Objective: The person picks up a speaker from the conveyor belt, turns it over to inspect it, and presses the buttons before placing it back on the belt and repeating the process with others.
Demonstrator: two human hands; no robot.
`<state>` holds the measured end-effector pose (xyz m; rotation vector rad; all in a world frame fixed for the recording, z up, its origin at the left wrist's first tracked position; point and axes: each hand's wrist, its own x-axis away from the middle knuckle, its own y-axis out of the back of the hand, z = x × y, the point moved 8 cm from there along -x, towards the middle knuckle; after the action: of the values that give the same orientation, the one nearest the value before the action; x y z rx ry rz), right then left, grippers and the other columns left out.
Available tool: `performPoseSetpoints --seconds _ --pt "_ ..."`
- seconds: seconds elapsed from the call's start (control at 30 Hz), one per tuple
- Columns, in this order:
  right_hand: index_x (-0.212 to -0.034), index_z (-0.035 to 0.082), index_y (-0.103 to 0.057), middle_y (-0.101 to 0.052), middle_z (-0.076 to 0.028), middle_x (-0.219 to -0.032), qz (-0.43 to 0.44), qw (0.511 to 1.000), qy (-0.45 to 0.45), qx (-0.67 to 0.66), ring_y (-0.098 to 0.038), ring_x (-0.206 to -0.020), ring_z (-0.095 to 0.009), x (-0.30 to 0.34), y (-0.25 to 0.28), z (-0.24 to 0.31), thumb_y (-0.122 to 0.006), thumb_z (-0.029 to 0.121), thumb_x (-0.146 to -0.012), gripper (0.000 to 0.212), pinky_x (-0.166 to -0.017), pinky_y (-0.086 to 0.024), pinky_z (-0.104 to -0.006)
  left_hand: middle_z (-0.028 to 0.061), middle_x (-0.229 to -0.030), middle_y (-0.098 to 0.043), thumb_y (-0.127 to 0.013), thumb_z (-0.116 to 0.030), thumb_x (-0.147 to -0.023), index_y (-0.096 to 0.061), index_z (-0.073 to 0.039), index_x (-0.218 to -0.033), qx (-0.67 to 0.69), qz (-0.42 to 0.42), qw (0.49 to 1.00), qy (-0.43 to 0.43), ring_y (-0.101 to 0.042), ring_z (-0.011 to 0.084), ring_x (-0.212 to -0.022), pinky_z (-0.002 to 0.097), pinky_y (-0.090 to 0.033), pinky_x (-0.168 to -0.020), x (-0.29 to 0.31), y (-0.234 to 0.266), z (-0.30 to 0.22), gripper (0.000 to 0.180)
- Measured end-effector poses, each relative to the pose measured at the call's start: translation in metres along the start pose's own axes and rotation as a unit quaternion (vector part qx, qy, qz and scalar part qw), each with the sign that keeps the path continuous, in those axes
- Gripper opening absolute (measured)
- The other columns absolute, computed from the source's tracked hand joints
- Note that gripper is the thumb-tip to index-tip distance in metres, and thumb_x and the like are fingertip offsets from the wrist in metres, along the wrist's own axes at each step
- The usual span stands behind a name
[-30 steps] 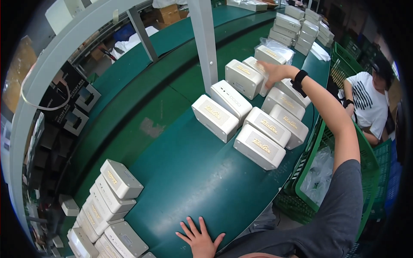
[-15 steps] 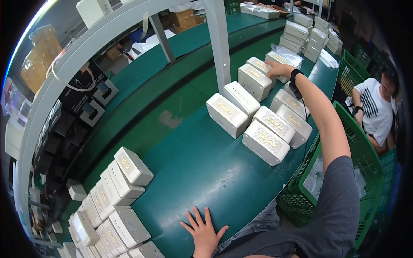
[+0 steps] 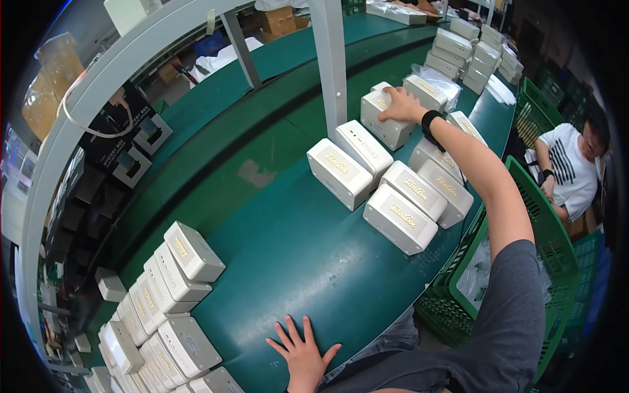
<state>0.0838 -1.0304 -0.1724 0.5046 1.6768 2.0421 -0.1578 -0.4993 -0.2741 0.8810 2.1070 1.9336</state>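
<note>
My left hand (image 3: pixel 304 357) lies flat on the green tabletop (image 3: pixel 282 262) with its fingers spread. The right arm stretches to the far part of the table, where my right hand (image 3: pixel 402 106) grips a cream-white speaker (image 3: pixel 383 124) over its top edge. Another speaker is partly hidden behind that hand, and a further white speaker (image 3: pixel 424 93) stands just beyond. Nearer to me, a white speaker with ports on top (image 3: pixel 365 152) leans by one with gold lettering (image 3: pixel 339 173). To their right, several more speakers (image 3: pixel 400 221) stand close together.
Rows of white speakers (image 3: pixel 190 252) fill the table's left end. Stacked white units (image 3: pixel 452 44) stand at the far end beside clear plastic wrap (image 3: pixel 440 84). A grey frame post (image 3: pixel 329 65) rises behind the table. Green crates (image 3: pixel 452 288) line the right edge; a person (image 3: pixel 569 164) sits beyond.
My right hand has shifted left and toward me, from the speaker behind onto the one in front of it. The left hand stays flat on the table. The view has turned slightly.
</note>
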Motion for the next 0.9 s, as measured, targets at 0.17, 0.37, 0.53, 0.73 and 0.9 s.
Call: performPoseSetpoints --seconds 0.17,0.37,0.53,0.73,0.9 --pt "-0.139 0.015 -0.042 -0.043 -0.023 -0.134 -0.013 1.0 0.007 0.005 -0.045 -0.123 -0.042 -0.005 0.009 -0.019 -0.074 0.045 -0.054 0.096 -0.101 -0.038 -0.0504 0.036 -0.147 -0.014 -0.06 -0.067 -0.076 -0.032 0.002 -0.141 0.004 -0.012 1.0 -0.002 -0.004 0.0572 -0.136 0.0743 -0.004 -0.1 0.005 -0.001 -0.002 0.099" --pt "-0.137 0.007 -0.043 -0.046 -0.023 -0.132 -0.066 0.996 -0.026 0.045 -0.048 -0.12 -0.04 -0.025 0.02 -0.067 -0.075 0.038 -0.06 0.089 -0.102 -0.039 -0.0449 0.0355 -0.147 -0.015 -0.062 -0.066 -0.074 -0.033 0.002 -0.141 0.008 -0.018 1.0 0.0 -0.005 0.0569 -0.136 0.0741 -0.003 -0.101 0.004 0.003 0.002 0.099" --pt "-0.128 -0.004 -0.049 -0.054 -0.025 -0.124 -0.197 0.964 0.177 -0.011 -0.052 -0.117 -0.039 -0.008 0.048 -0.01 -0.071 0.044 -0.07 0.078 -0.099 -0.043 -0.041 0.0352 -0.147 -0.015 -0.062 -0.066 -0.074 -0.034 0.002 -0.141 0.006 -0.016 1.0 -0.004 -0.006 0.0565 -0.136 0.0737 -0.003 -0.101 0.001 0.006 0.002 0.099" --pt "-0.104 -0.009 -0.064 -0.066 -0.024 -0.099 0.101 0.977 0.178 -0.058 -0.066 -0.092 -0.034 0.03 -0.016 0.112 -0.068 0.058 -0.071 0.075 -0.075 -0.054 -0.0387 0.0338 -0.147 -0.017 -0.062 -0.067 -0.073 -0.036 -0.001 -0.14 0.002 -0.028 1.0 0.002 -0.009 0.0563 -0.136 0.0744 -0.005 -0.101 0.002 0.003 0.002 0.098" --pt "-0.097 -0.01 -0.065 -0.067 -0.02 -0.09 0.198 0.971 0.136 -0.011 -0.068 -0.079 -0.029 0.04 -0.025 0.119 -0.068 0.055 -0.069 0.071 -0.056 -0.056 -0.0359 0.0312 -0.147 -0.021 -0.061 -0.069 -0.072 -0.039 -0.004 -0.139 0.001 -0.05 0.999 -0.001 -0.013 0.0568 -0.134 0.0762 -0.007 -0.099 0.003 0.002 0.004 0.096"
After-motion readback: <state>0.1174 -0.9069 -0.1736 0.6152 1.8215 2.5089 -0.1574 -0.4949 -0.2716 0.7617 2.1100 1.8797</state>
